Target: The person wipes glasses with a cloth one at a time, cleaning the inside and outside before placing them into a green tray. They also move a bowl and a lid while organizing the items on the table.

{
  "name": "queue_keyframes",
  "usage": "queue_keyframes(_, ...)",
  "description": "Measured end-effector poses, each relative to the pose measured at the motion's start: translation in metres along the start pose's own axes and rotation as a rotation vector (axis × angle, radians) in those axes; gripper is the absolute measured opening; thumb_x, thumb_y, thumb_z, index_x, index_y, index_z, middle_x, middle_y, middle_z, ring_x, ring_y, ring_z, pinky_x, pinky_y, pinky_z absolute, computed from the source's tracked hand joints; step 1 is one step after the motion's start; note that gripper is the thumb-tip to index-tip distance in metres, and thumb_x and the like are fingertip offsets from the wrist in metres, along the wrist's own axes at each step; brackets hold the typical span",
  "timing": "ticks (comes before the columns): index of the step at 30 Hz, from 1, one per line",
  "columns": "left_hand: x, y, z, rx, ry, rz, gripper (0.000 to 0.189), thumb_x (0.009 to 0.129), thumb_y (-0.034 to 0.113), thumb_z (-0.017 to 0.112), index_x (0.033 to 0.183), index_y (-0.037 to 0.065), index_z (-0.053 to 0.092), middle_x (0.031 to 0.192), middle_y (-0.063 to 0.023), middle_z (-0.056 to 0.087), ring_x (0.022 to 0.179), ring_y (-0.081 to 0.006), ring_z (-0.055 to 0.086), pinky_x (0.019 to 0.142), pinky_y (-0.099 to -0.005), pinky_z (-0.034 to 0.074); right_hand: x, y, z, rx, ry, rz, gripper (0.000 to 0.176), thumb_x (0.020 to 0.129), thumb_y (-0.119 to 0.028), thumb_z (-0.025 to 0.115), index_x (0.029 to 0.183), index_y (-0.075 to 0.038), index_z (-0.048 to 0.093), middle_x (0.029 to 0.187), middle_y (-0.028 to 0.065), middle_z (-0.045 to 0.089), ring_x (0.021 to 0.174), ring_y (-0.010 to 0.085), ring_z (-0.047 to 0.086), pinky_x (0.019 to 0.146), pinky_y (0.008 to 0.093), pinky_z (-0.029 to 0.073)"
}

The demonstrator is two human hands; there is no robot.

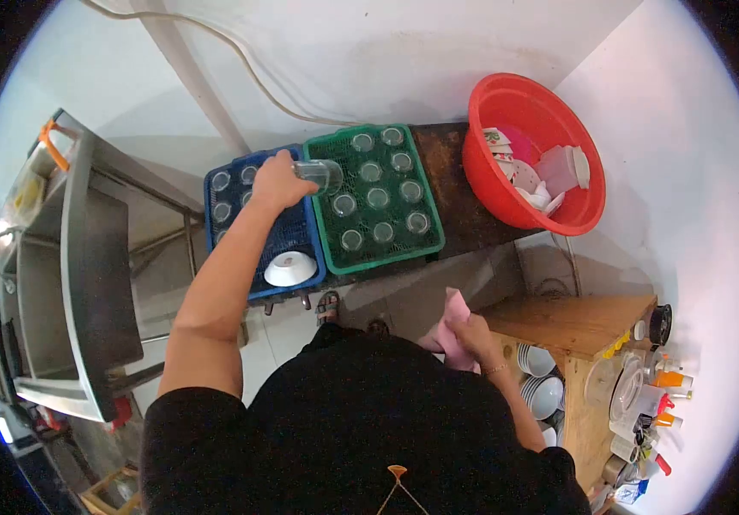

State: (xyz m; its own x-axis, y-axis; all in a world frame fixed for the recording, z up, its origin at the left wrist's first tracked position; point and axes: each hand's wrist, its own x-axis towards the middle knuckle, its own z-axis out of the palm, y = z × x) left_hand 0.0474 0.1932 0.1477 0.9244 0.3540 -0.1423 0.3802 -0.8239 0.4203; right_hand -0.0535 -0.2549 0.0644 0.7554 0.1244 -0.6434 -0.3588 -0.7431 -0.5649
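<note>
My left hand [277,184] is closed around a clear drinking glass [325,176], tilted on its side above the seam between two crates. Under that hand lies a blue plastic crate [321,268] with several glasses and an upturned white bowl [290,269] in its near corner. Several more glasses [378,198] stand in rows in the green plastic crate [438,240] to the right. Near my body, my right hand [476,338] grips a folded pink cloth [454,330], which hides part of the fingers.
A red tub [489,176] with dishes and plastic containers stands on the dark table [442,176]. To my right, a wooden shelf [558,322] has stacked white bowls [544,396] inside. A stainless steel sink unit [86,283] stands left. A cable [241,56] hangs along the wall.
</note>
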Motion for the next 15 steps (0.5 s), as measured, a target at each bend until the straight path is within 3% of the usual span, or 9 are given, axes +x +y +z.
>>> queue_keyframes(2, 0.022, 0.004, 0.008, 0.061, 0.054, 0.023, 0.068, 0.059, 0.036, 0.078, 0.11, -0.001, 0.051, 0.103, -0.0227, 0.06, 0.099, -0.0358, 0.059, 0.085, -0.0443, 0.049, -0.004, -0.002, 0.006, 0.054, 0.057, 0.026, 0.049, 0.08, -0.036, 0.062, 0.086, 0.013, 0.06, 0.072, 0.0179, 0.064, 0.069, 0.0231, 0.063, 0.06, 0.0353, 0.048)
queue_keyframes(7, 0.079, 0.014, 0.023, 0.214, -0.093, 0.065, 0.06, 0.063, 0.028, 0.074, 0.111, 0.0, 0.052, 0.11, -0.022, 0.058, 0.102, -0.0356, 0.059, 0.086, -0.0416, 0.05, -0.014, -0.014, 0.019, -0.243, 0.152, 0.108, 0.05, 0.082, -0.041, 0.059, 0.084, 0.009, 0.063, 0.078, 0.0265, 0.064, 0.076, 0.035, 0.065, 0.064, 0.0415, 0.048)
queue_keyframes(10, 0.095, 0.024, 0.03, 0.294, -0.186, 0.087, 0.055, 0.066, 0.024, 0.071, 0.112, 0.001, 0.052, 0.113, -0.022, 0.057, 0.103, -0.0348, 0.059, 0.085, -0.0401, 0.051, -0.02, -0.027, 0.03, -0.329, 0.192, 0.103, 0.052, 0.082, -0.043, 0.057, 0.082, 0.008, 0.064, 0.079, 0.0261, 0.064, 0.078, 0.0357, 0.065, 0.065, 0.042, 0.048)
queue_keyframes(11, 0.099, 0.027, 0.032, 0.319, -0.214, 0.093, 0.052, 0.067, 0.022, 0.07, 0.112, 0.0, 0.052, 0.113, -0.022, 0.056, 0.103, -0.0344, 0.059, 0.085, -0.0395, 0.051, -0.015, -0.017, 0.035, -0.324, 0.194, 0.116, 0.052, 0.082, -0.043, 0.057, 0.082, 0.008, 0.064, 0.079, 0.0261, 0.064, 0.078, 0.0357, 0.065, 0.065, 0.042, 0.048)
queue_keyframes(13, 0.11, 0.024, 0.047, 0.32, -0.236, 0.11, 0.052, 0.068, 0.021, 0.069, 0.112, 0.0, 0.052, 0.115, -0.0223, 0.055, 0.103, -0.0343, 0.059, 0.085, -0.0393, 0.051, -0.006, 0.006, 0.047, -0.019, 0.073, 0.257, 0.064, 0.081, -0.051, 0.058, 0.097, 0.011, 0.06, 0.094, 0.0271, 0.064, 0.091, 0.0372, 0.063, 0.075, 0.0436, 0.049)
queue_keyframes(15, 0.119, 0.02, 0.065, 0.321, -0.259, 0.124, 0.052, 0.068, 0.02, 0.068, 0.113, 0.0, 0.051, 0.116, -0.0225, 0.055, 0.104, -0.0343, 0.059, 0.086, -0.0392, 0.051, -0.01, 0.004, 0.052, -0.079, 0.133, 0.286, 0.061, 0.081, -0.051, 0.057, 0.094, 0.007, 0.063, 0.092, 0.0248, 0.065, 0.085, 0.0353, 0.064, 0.074, 0.0438, 0.049)
